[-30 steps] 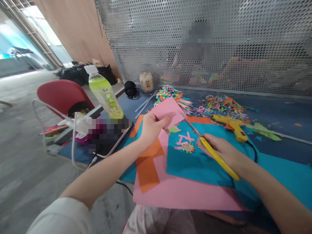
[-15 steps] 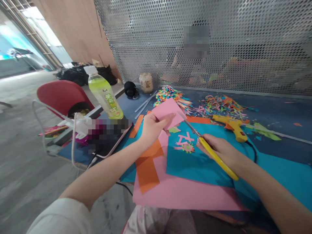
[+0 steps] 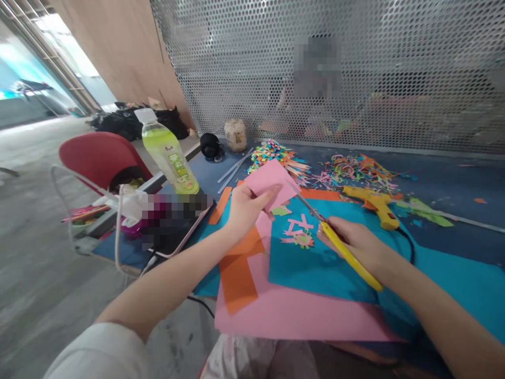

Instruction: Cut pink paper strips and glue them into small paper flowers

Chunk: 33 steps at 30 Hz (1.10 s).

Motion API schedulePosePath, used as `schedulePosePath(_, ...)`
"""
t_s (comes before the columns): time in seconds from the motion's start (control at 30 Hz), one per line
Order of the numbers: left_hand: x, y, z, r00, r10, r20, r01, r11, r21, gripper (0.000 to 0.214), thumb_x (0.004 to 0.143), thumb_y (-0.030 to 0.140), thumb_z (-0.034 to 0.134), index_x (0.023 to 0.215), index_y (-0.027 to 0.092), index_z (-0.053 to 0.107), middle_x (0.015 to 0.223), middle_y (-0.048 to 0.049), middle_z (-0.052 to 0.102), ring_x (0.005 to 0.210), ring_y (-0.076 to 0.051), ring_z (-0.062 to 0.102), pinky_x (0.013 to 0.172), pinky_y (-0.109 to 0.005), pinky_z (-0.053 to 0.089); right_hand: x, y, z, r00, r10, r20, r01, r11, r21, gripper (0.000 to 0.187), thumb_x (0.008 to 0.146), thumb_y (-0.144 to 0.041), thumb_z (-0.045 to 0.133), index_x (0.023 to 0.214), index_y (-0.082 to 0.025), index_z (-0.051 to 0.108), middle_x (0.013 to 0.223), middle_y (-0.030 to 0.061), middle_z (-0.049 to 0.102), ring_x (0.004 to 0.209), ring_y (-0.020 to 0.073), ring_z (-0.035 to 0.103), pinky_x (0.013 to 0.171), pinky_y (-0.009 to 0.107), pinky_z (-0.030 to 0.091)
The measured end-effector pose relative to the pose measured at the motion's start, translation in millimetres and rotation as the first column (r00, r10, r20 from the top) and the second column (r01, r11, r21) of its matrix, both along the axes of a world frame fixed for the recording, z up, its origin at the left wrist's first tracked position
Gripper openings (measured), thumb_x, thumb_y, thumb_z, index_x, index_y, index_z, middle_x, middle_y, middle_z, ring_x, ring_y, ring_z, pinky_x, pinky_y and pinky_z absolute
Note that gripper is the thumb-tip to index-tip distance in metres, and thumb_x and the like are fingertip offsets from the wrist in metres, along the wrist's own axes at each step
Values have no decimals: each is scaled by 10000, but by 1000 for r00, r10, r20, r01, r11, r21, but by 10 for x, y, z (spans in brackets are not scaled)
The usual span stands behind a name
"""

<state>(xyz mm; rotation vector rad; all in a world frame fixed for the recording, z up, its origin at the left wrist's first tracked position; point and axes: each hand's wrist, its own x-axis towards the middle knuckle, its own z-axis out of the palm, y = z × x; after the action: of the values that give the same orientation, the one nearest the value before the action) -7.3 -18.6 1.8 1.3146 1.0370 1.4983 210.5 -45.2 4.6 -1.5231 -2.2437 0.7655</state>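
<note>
Big pink sheet [image 3: 300, 322] pokes over near edge of desk [image 3: 453, 176]; knee bump could slide it. Right hand [image 3: 355, 242] wrapped around yellow-handled scissors [image 3: 330, 235]. Left hand [image 3: 249, 204] pinches small pink paper [image 3: 272, 173], thumb on top, over desk's middle. Blades at paper's right corner; loose pinch could spoil cut, slip could nip fingertip. Toward desk's far edge, yellow glue gun [image 3: 374, 204]; arm catching cord [image 3: 408, 239] could drag it.
</note>
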Motion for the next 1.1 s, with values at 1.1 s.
schedulePosePath(1.1,53,-29,2,998,-60,5,60,998,-27,351,664,455,695,773,123,661,638,-25,667,355,-90,515,311,-220,425,-4,-13,-9,1000,-11,-3,11,1000,10,352,817,-529,443,661,-213,441,627,3,557,559,139,481,497,274,335)
